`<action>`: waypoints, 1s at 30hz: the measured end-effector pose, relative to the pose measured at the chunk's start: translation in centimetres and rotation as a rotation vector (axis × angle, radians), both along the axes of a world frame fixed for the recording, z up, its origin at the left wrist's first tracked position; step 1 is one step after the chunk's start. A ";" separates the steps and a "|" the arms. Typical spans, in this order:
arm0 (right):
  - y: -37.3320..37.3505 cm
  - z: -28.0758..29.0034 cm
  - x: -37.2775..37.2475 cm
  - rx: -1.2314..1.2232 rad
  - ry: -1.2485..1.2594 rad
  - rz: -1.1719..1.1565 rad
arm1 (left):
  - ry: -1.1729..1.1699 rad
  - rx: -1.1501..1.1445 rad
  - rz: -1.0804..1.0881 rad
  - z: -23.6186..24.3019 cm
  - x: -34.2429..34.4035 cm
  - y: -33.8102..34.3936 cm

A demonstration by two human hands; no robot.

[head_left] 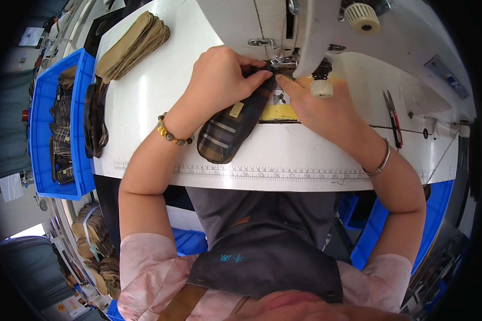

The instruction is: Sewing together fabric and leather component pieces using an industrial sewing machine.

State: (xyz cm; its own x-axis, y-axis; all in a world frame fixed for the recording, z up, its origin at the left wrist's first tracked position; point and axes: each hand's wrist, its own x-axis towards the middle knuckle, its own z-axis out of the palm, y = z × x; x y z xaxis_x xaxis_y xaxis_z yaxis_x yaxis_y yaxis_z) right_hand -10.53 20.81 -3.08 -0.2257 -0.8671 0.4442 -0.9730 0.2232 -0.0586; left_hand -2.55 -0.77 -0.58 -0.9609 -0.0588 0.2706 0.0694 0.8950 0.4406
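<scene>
- Brown plaid piece [218,135] lies slantwise mid-table, its rounded end near, its narrow end far, beside the presser foot [284,63].
- Left hand [219,80]: thumb and forefinger pinch the piece's far end.
- Right hand [322,104]: a fingertip is at the piece's right edge; I cannot tell whether it pinches, as the machine [412,37] partly hides the hand.
- Yellow strip [280,113]: just left of the right hand.
- Snips [393,120]: on the right.
- Tan stack [131,48]: far left.
- Blue bin [84,128]: left, holding plaid pieces.
</scene>
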 end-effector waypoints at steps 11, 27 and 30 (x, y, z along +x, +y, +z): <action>0.5 0.5 0.1 -0.005 -0.052 0.005 | -0.105 0.003 0.166 1.0 0.7 1.8; 0.0 -0.3 4.1 -0.138 0.107 0.301 | -0.182 0.093 0.140 1.7 1.3 1.7; 0.1 0.3 4.2 -0.124 0.093 0.307 | 0.000 0.032 -0.041 1.7 3.0 1.8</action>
